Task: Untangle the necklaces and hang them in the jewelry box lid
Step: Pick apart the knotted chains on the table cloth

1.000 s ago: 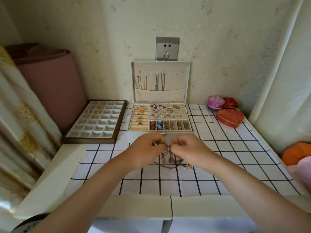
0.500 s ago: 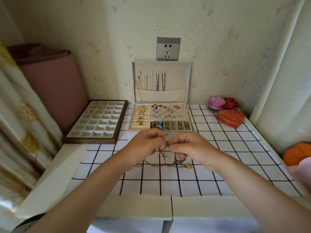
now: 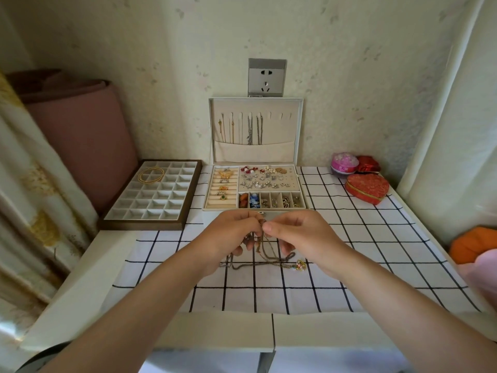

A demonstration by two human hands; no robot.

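1. Necklaces (image 3: 266, 254): one tangled bunch (its strands are too knotted to count) hangs from two hands. Its lower loops and one flowered pendant (image 3: 300, 265) lie on the checked cloth (image 3: 363, 238) of the worktop (image 3: 88, 278), just in front of the jewelry box (image 3: 302, 195).
2. The left hand (image 3: 234, 235) and right hand (image 3: 298, 232) meet at the knot, the fingers of each clamped on the chains.
3. Compared with a second ago, both hands sit slightly higher and a loop trails further left. The pendant has not moved.
4. The upright lid (image 3: 285, 125) holds about five hung chains (image 3: 250, 130), their ends tucked in its pocket. The box holds rings, earrings and six small filled compartments. The divided tray (image 3: 150, 208) holds one gold hoop (image 3: 151, 174). Three closed tins (image 3: 367, 188) sit at the right.
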